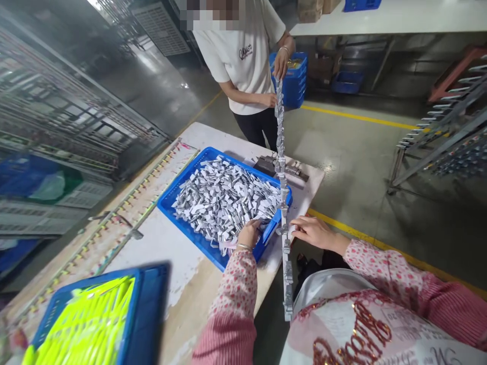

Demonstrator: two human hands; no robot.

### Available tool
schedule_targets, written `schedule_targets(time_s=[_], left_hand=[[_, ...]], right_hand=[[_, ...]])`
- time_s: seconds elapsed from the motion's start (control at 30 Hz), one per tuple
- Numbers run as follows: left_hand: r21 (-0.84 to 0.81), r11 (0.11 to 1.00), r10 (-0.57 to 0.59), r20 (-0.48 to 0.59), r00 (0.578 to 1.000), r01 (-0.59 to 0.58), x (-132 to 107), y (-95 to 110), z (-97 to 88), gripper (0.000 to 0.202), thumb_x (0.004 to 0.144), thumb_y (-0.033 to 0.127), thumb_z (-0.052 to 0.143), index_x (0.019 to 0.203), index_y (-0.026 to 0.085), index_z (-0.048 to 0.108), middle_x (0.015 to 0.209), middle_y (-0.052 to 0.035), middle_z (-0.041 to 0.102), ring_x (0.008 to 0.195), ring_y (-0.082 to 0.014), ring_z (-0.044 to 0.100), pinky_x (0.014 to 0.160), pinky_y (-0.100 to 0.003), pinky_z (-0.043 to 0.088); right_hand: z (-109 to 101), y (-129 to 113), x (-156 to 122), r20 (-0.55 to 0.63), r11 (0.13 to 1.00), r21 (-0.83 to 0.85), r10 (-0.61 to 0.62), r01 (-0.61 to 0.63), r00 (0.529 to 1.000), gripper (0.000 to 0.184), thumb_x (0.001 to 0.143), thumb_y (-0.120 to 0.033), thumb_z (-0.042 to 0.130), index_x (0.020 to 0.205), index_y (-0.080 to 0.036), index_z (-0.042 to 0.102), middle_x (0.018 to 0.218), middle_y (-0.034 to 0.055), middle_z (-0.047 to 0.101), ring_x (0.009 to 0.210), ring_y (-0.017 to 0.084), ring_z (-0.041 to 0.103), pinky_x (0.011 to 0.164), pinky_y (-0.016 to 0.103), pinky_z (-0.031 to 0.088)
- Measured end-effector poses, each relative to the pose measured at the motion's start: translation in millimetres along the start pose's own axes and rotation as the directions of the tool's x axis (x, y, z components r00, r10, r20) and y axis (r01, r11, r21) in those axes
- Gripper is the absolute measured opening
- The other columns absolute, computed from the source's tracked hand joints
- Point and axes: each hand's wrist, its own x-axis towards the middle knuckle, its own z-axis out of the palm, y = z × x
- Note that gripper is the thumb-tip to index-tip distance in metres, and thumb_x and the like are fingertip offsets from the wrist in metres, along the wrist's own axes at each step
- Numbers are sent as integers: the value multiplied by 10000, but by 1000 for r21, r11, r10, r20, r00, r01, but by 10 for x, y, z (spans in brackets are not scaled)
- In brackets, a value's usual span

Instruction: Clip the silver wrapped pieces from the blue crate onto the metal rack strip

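I am watching a long strip [282,167] of small metal clips, running from just past the near corner of the blue tray [178,192] up to the other person's hand [280,63]. It is looking thin and bendy, with bumpy little pieces all along it, so I think it is light but will sag and twist if held at one spot only. Holding it by the flat edges, near a clip, seems best to me, since the edges may be sharp.

My right hand [314,232] is lying just beside the strip, on the side away from the tray. Its fingers are stretched out loosely and the tips are touching the strip, not wrapped around it.

My left hand [249,234] is dipping into the tray at its near corner. The fingers are curled down into the pile, and I cannot tell what they are holding.

The tray is full of shiny grey clips [224,200], small, flat and bent, heaped loosely. They are looking slippery and easy to spill.

The tray is sitting on a worn white table [178,253]. Nearer to me than that tray, another tray is holding bright yellow pieces [87,324].
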Motion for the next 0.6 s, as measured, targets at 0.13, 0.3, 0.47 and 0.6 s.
schedule_targets(time_s=[0.13, 0.3, 0.47, 0.6], left_hand=[[-17, 999, -31, -29, 999, 31, 92, 35, 105, 147, 800, 165, 581, 853, 187, 716, 949, -78, 700, 856, -184, 657, 765, -263, 482], [-172, 979, -151, -257, 955, 108, -77, 73, -224, 242, 870, 304, 502, 886, 128, 667, 851, -99, 695, 771, -181, 646, 710, -265, 486], [-414, 910, -176, -382, 907, 2, -665, 408, -756, 349, 907, 427, 432, 957, 128, 605, 721, -46, 673, 654, -156, 639, 616, -254, 515], [-677, 688, -134, -473, 871, -262, -1221, 897, -1083, 213, 791, 391, 601, 803, 188, 665, 765, -51, 683, 646, -187, 641, 573, -302, 524]], right_hand=[[-10, 70, -134, -3, 999, 21, 48, -48, 999, 252, 961, -356, 475, 1041, -175, 631, 896, 52, 673, 789, 157, 642, 744, 254, 489], [-174, 9, -254, -104, 982, 175, 91, -72, 990, 252, 965, -321, 452, 979, -168, 651, 891, 66, 686, 794, 155, 654, 735, 258, 509], [-382, -390, -207, -217, 884, 467, 93, 20, 972, 242, 955, -349, 483, 1033, -155, 605, 780, 38, 661, 633, 108, 617, 606, 211, 512], [-446, -787, -116, -123, 765, 630, -71, 133, 990, 560, 887, -482, 573, 1304, -135, 430, 853, 44, 661, 616, 90, 597, 568, 183, 511]])
